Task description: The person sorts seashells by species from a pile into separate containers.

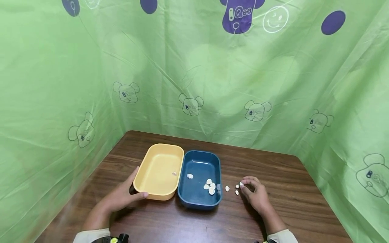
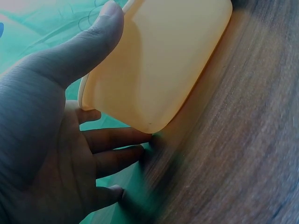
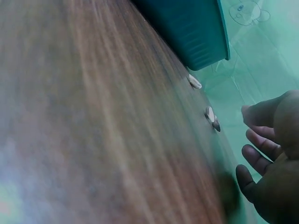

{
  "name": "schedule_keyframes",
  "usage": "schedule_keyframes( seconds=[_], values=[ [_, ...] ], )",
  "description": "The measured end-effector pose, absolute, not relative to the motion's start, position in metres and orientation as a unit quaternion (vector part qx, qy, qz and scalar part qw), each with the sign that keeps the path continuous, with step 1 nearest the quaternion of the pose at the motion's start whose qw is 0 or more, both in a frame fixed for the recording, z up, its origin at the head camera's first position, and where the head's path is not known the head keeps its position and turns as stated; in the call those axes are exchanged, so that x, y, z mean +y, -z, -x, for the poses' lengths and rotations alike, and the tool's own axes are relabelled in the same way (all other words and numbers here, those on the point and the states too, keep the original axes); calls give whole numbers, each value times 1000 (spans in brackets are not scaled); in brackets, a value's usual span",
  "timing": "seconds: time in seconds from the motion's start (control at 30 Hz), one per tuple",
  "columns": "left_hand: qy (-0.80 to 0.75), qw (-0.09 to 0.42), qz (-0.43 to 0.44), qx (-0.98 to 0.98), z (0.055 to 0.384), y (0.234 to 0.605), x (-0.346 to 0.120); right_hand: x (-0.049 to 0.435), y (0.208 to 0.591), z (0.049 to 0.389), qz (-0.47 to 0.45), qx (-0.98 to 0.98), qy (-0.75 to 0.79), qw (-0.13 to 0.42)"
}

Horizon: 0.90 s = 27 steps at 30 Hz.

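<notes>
In the head view my left hand [image 1: 121, 195] is at the near left corner of a yellow tray [image 1: 158, 193]. Its thumb lies along the near wall and its fairly straight fingers reach along the left side. The right hand [image 1: 256, 195] pinches a small white shell [image 1: 241, 184] between thumb and fingertips; this shell is hidden in the right wrist view. Beside it on the table lie a few loose shells [image 1: 227, 188]. Several white shells [image 1: 211, 191] sit in the blue tray [image 1: 199, 204], with another shell [image 1: 189, 176] toward its left side. One small greyish shell [image 1: 174, 173] is in the yellow tray.
Both trays stand side by side on a brown wooden table [image 1: 158, 222], the yellow one left of the blue. A green curtain [image 1: 225, 74] with printed bear faces surrounds the table at the back and sides.
</notes>
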<state>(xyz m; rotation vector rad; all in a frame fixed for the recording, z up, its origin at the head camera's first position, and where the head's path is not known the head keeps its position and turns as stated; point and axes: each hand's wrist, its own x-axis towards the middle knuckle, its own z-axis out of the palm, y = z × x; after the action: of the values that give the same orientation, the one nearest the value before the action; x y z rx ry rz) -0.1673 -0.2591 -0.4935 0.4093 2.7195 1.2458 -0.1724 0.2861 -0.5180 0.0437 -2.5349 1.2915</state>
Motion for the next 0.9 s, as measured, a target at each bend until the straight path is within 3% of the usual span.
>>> schedule_keyframes(
  seconds=[0.9],
  values=[
    [-409, 60, -131, 901, 166, 493, -257, 243, 465, 195, -28, -872, -464, 154]
  ],
)
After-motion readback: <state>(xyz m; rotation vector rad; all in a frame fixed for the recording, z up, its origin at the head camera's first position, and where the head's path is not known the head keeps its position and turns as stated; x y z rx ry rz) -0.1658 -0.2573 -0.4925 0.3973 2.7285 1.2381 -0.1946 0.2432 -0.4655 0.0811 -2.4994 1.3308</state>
